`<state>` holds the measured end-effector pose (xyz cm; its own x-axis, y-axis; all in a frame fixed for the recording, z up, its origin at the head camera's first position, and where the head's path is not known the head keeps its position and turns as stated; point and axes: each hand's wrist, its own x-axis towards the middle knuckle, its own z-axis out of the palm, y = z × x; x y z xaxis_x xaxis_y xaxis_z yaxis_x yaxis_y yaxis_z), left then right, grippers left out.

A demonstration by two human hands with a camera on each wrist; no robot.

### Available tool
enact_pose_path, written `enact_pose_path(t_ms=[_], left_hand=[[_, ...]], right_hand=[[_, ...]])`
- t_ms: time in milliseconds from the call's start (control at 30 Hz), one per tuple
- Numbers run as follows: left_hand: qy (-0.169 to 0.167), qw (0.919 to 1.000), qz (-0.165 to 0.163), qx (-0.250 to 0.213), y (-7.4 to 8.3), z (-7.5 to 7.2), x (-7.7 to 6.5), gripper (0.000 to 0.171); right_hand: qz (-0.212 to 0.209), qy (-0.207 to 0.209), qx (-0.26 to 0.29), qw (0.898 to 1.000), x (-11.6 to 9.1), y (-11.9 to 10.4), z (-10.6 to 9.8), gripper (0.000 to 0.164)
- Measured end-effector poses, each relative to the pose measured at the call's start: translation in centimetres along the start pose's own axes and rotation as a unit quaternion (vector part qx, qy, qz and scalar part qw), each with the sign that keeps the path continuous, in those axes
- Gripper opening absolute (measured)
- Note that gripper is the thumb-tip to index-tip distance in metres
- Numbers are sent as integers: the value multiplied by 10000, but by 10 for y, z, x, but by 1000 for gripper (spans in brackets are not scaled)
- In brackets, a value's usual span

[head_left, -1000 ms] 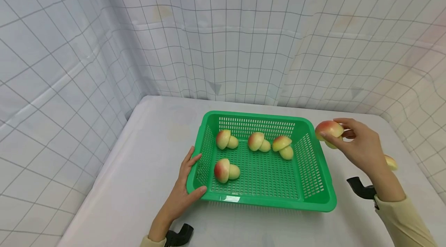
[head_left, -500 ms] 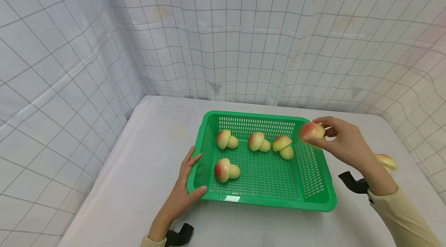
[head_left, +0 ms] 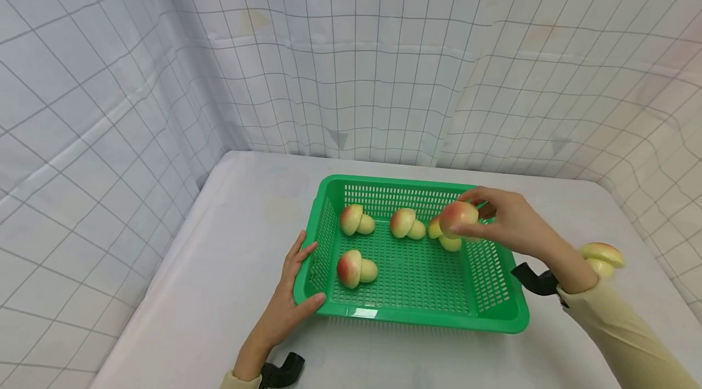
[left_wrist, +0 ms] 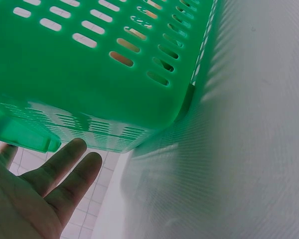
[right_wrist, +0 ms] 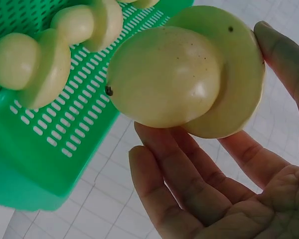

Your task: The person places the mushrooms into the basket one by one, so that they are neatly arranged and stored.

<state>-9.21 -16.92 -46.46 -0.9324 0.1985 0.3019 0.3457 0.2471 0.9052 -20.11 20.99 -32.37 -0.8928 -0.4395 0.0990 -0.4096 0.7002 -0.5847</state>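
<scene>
My right hand [head_left: 510, 218] pinches a model mushroom [head_left: 457, 217] by its cap, over the right back part of a green plastic basket [head_left: 422, 321]. The cap is red and yellow; in the right wrist view the pale stem [right_wrist: 164, 74] faces the camera. My left hand [head_left: 287, 297] rests at the basket's left front corner, its fingers straight and spread, thumb by the front rim. Inside lie several similar mushrooms: one at front left [head_left: 351, 269], one at back left [head_left: 352, 219], one at back middle [head_left: 404, 222], and one partly hidden behind the held mushroom [head_left: 451, 243].
Another mushroom [head_left: 601, 258] sits on the white-covered table [head_left: 219, 267], to the right beyond my right forearm. White cloth with a grid pattern [head_left: 384, 72] hangs behind and at both sides.
My right hand has carried the mushroom leftward from outside the basket's right rim to above its inside. The table mushroom shows more now. Left hand and basket stay put.
</scene>
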Motion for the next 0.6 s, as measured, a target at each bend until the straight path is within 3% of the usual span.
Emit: enact_pose_path(t_ms=[433, 600], left_hand=[[44, 10000, -1, -19, 2, 1, 1, 76], [74, 10000, 20, -49, 1, 1, 1, 75]], right_hand=[[-298, -658, 294, 9970, 17, -10, 22, 42], [-369, -1119, 355, 9924, 23, -10, 30, 42]])
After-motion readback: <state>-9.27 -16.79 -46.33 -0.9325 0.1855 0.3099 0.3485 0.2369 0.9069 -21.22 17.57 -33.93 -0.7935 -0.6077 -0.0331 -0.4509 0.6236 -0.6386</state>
